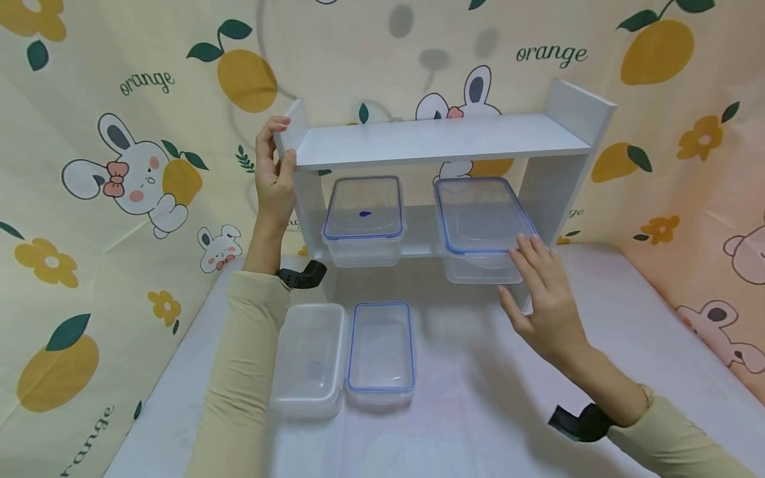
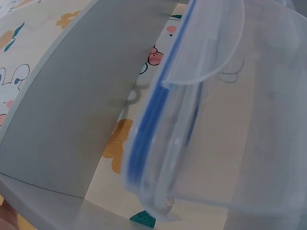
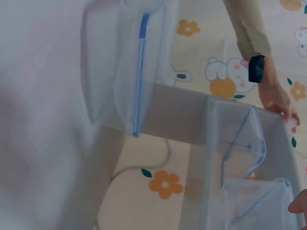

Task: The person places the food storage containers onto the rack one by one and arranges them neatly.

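A white two-level shelf [image 1: 442,139] stands on the table, with my left hand [image 1: 276,176] gripping the upper edge of its left side panel. Two clear lidded food containers sit on the level below the top board. The left container [image 1: 363,212] has a blue seal and a dark blue mark on its lid. The right container [image 1: 481,216], also blue-sealed, juts past the shelf's front edge. At its front right corner is my right hand [image 1: 546,305], fingers extended and touching it. In the right wrist view, only a fingertip [image 3: 298,206] of that hand shows beside the container [image 3: 254,206].
On the table in front of the shelf are a frosted container [image 1: 309,358] and a clear blue-sealed container [image 1: 381,348], side by side near my left forearm. A patterned cloth [image 1: 137,265] with rabbits and oranges hangs behind and beside the white tabletop [image 1: 478,425].
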`<act>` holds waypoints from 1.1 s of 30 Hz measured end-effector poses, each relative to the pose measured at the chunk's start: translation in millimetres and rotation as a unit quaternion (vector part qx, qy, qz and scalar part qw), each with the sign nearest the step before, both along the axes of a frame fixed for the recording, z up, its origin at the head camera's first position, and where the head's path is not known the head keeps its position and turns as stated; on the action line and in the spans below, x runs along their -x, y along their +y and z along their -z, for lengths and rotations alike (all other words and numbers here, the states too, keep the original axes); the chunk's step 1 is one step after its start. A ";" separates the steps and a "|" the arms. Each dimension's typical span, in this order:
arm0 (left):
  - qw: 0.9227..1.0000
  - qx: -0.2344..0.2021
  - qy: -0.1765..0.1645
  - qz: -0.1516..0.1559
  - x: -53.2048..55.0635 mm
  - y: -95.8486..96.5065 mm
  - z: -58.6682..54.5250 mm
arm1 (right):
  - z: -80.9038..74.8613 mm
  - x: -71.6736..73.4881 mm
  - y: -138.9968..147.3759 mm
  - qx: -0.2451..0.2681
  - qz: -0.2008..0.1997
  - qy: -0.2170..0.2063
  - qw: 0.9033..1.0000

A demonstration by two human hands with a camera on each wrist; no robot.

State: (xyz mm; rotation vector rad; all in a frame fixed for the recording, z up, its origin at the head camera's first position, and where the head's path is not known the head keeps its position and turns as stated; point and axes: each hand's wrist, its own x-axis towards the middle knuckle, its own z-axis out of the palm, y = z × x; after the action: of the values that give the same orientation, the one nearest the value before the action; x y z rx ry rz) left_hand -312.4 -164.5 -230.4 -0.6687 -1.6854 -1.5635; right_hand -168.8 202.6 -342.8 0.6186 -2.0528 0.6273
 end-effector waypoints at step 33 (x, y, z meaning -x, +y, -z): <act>0.997 -0.003 -0.081 -0.012 -19.8 6.3 -19.5 | 3.2 26.1 -5.4 -0.024 0.021 -0.014 0.999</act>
State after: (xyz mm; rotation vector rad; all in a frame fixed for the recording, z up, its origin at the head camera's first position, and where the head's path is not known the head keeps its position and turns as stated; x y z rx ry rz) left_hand -292.6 -158.2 -210.9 -0.5276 -1.8002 -1.6423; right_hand -194.9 197.2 -346.0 0.5957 -2.1071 0.5654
